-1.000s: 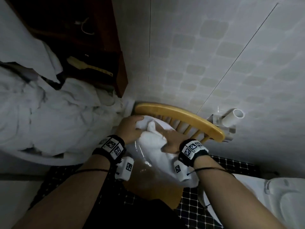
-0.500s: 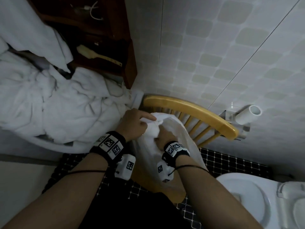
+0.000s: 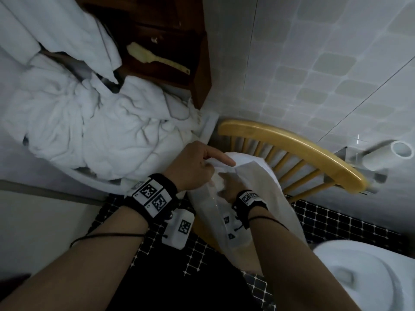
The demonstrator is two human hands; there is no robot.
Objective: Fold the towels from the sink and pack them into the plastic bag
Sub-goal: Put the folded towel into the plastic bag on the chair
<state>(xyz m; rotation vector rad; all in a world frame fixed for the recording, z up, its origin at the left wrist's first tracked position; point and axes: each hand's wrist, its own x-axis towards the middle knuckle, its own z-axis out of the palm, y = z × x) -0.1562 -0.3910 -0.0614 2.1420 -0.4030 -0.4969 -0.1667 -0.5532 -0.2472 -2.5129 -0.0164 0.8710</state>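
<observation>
A translucent plastic bag (image 3: 267,185) stands on the seat of a wooden chair (image 3: 292,142). My left hand (image 3: 193,167) pinches the bag's rim at its left and holds the mouth up. My right hand (image 3: 226,187) is down inside the bag, seen through the plastic, pressing on a white towel (image 3: 219,181) there; its fingers are mostly hidden. A heap of crumpled white towels (image 3: 96,122) fills the sink (image 3: 89,178) at the left.
A dark wooden cabinet (image 3: 179,48) with a pale brush (image 3: 155,58) on its shelf hangs above the sink. Behind the chair is a tiled wall with a toilet-roll holder (image 3: 381,156). A white toilet (image 3: 363,274) is at the lower right. The floor is dark mosaic tile.
My right hand has pushed the towel down from the bag's mouth into the bag, and my left hand has lifted the rim. The view has shifted closer.
</observation>
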